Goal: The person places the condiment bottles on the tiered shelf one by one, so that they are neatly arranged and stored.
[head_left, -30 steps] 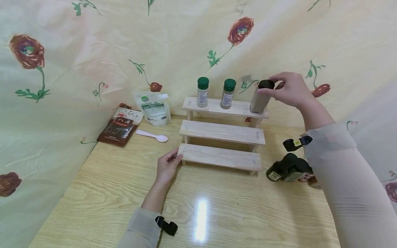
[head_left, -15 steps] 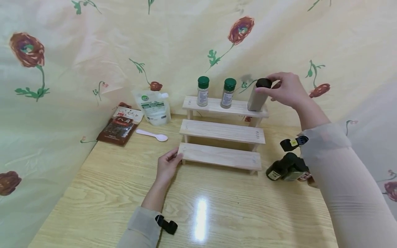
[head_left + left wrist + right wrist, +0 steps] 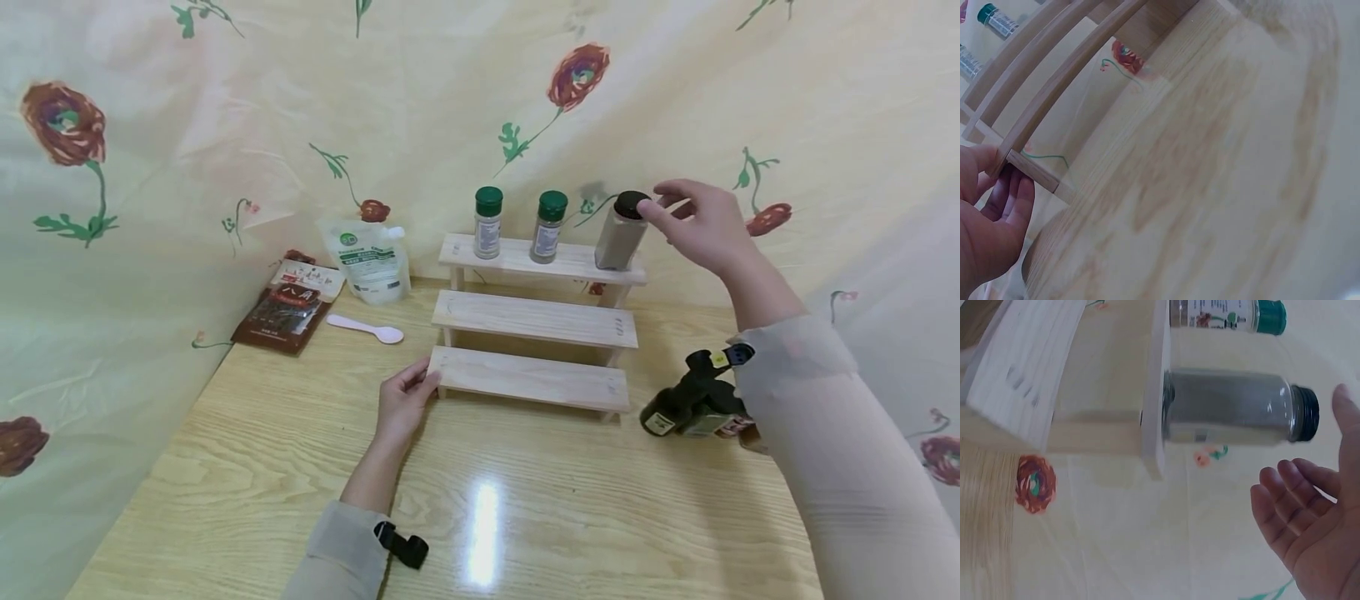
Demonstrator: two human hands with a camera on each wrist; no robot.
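A three-tier wooden rack point(image 3: 534, 321) stands on the table. My left hand point(image 3: 405, 400) grips the left end of its lowest shelf; in the left wrist view the thumb lies on top and the fingers point(image 3: 1019, 197) curl beneath. On the top shelf, at the right end, a clear spice jar point(image 3: 621, 242) with a black lid and grey-brown powder stands upright. My right hand point(image 3: 701, 221) is beside its lid, fingers spread and holding nothing; the right wrist view shows a gap between hand and jar point(image 3: 1229, 406). Two green-capped spice jars point(image 3: 487, 223) stand farther left on that shelf.
Several dark-capped bottles point(image 3: 697, 404) stand right of the rack, partly behind the right sleeve. Left of it are a white spoon point(image 3: 367, 328), a white spouted pouch point(image 3: 371, 260) and a brown packet point(image 3: 288, 307). A flowered cloth point(image 3: 247, 125) hangs behind.
My right hand has let go of the black-lidded jar and drawn slightly to the right of it. Before that, the jar shifted a little left on the top shelf. The left hand kept its grip.
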